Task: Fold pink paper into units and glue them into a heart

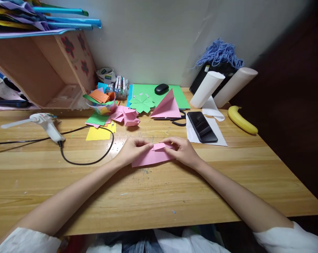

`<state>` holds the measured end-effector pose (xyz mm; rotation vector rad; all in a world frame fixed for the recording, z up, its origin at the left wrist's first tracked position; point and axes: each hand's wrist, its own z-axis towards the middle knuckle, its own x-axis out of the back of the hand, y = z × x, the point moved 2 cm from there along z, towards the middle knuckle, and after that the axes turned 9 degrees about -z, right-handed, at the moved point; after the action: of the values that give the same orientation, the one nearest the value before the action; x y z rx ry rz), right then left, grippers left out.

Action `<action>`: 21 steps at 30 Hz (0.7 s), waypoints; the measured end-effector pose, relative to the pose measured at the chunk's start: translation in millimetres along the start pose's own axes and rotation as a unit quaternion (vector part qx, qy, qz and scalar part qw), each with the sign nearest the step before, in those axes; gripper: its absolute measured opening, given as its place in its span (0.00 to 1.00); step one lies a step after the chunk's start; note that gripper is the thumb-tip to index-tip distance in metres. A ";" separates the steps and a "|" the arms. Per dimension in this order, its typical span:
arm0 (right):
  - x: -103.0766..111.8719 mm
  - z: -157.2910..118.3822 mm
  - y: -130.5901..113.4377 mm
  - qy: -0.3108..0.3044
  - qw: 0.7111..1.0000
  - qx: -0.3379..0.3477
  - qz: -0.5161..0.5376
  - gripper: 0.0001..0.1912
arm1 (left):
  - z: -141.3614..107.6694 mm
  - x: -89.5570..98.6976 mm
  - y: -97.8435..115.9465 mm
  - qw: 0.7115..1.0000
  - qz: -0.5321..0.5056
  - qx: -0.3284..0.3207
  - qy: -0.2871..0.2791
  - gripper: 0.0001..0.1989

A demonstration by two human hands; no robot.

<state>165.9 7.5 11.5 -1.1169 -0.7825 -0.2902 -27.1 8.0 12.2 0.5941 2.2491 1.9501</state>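
A pink paper sheet lies on the wooden table in front of me, its far edge turned up in a small fold. My left hand pinches that edge on the left, thumb on top. On the right, my right hand pinches the same edge between thumb and fingers. Beyond my hands stands a folded pink paper triangle, close to black-handled scissors. Folded pink pieces and a green paper flower are to its left.
A glue gun with a looping black cable is at the left. Yellow paper and a tub of scraps sit behind it. A phone, paper rolls and a banana are at the right.
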 end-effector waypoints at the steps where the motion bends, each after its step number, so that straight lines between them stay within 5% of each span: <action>1: -0.7 -0.3 -1.5 0.002 1.000 0.009 -0.016 0.09 | 0.2 -0.4 -0.5 1.000 -0.003 0.007 -0.009 0.15; 8: -7.2 -4.0 -9.5 0.016 0.999 0.027 -0.027 0.08 | 3.1 -2.1 -1.5 0.995 -0.053 0.032 -0.076 0.13; 21: -10.2 -3.5 -10.3 -0.026 0.998 -0.048 0.030 0.13 | 0.3 -9.2 2.0 0.998 -0.021 0.056 -0.035 0.13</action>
<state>154.3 -1.8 10.8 -1.2397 -0.7860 -0.2503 -18.1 5.3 12.5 0.6118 2.3201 1.7657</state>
